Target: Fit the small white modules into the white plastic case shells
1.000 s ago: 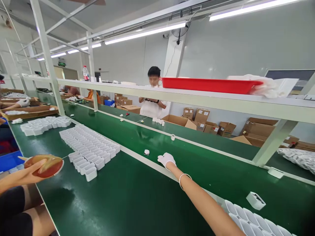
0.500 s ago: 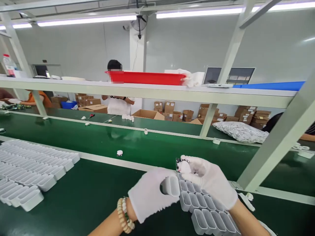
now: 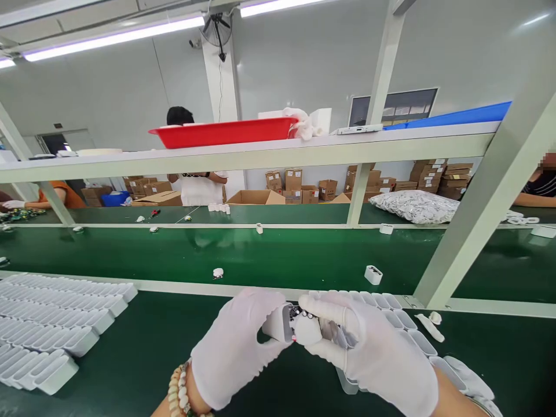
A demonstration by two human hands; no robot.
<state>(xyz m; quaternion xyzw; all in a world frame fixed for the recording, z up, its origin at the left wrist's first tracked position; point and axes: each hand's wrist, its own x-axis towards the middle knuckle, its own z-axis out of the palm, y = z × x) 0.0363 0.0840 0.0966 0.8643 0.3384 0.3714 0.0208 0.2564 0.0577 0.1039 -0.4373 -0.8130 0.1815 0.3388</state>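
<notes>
My left hand [image 3: 243, 347], in a white glove with a bead bracelet at the wrist, is closed around a small white plastic housing [image 3: 277, 324] whose opening faces right. My gloved right hand [image 3: 369, 347] pinches a small circuit board with a white round part [image 3: 306, 327]. The board's edge is at the mouth of the housing; how far it is inside, I cannot tell. Beneath and behind my right hand stand rows of empty white housings [image 3: 410, 333], partly hidden by it.
More rows of white housings [image 3: 56, 330] stand at the left. On the green belt [image 3: 295, 260] lie another board [image 3: 218, 273] and a white housing [image 3: 373, 274]. A slanted post [image 3: 469, 214] rises at right, carrying a shelf with a red tray [image 3: 226, 133]. Co-workers sit or stand beyond.
My hands have come together, bringing the board to the housing's opening. The view has shifted, and a white housing now shows on the belt at right.
</notes>
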